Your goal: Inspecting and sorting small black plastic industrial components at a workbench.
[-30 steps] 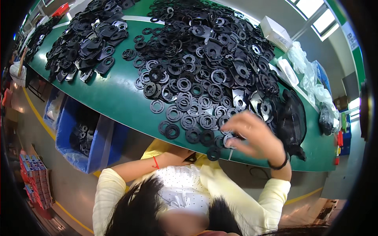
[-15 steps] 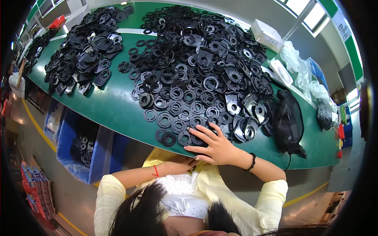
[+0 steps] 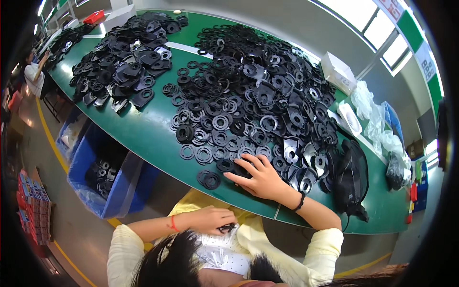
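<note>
My right hand lies over the near edge of a big heap of flat black rings, fingers spread, with a dark ring partly under the fingertips. Another dark ring sits just left of those fingers. Closer to the table's front edge, a few overlapping rings lie apart from the heap. In front of my body, below the table edge, my left hand is closed on a small black ring-like piece, mostly hidden by the fingers.
Black plates with round holes form a second pile on the green table. A black mesh bag, white box and clear plastic bags line the right side. Blue bins stand under the table at left.
The view has shifted. My left hand has come out from the table edge toward my body, and the black piece in it now shows. My right hand remains on the rings, its fingers slightly more bent.
</note>
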The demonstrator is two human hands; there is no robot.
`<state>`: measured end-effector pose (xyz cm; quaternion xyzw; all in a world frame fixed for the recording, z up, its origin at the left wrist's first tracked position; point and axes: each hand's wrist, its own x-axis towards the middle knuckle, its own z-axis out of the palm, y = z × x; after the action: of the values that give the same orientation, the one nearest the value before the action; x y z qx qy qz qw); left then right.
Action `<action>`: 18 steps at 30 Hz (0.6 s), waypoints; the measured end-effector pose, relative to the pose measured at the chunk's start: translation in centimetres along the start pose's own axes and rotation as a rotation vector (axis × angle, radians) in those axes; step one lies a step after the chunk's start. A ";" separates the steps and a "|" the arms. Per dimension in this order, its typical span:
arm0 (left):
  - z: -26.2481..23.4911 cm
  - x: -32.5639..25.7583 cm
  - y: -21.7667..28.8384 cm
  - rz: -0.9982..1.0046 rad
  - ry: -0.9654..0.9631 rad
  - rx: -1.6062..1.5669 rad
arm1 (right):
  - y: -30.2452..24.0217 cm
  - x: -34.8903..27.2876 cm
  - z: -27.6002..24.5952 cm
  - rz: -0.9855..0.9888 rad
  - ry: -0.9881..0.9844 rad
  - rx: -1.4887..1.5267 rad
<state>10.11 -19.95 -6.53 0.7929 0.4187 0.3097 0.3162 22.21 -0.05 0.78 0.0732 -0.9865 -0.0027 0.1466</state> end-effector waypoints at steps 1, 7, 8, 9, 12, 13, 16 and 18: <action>-1.6 -0.2 1.3 0.084 0.080 0.088 | 0.1 0.2 -0.1 0.000 0.004 -0.027; -6.7 -0.8 0.5 0.030 0.634 0.576 | 0.1 1.0 0.0 -0.082 0.035 -0.300; -7.2 -0.4 0.1 -0.069 0.640 0.608 | 0.2 1.3 0.1 -0.075 0.014 -0.280; -7.3 0.0 -0.4 -0.119 0.680 0.574 | 0.3 1.6 0.2 -0.066 -0.008 -0.259; -7.4 1.5 -0.4 -0.183 0.677 0.582 | 0.4 2.4 0.6 -0.033 0.008 -0.266; -7.3 2.0 -0.5 -0.193 0.654 0.581 | 0.5 2.8 0.5 -0.012 0.006 -0.289; -8.0 3.9 -0.5 -0.210 0.596 0.618 | 1.0 3.8 0.2 0.065 -0.033 -0.267; -8.4 4.8 -1.3 -0.187 0.565 0.669 | 2.5 4.6 -0.6 0.116 -0.104 -0.114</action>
<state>5.31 -13.16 -1.32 0.6945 0.6358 0.3319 -0.0576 17.69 1.73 2.71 0.0071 -0.9936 -0.0540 0.0989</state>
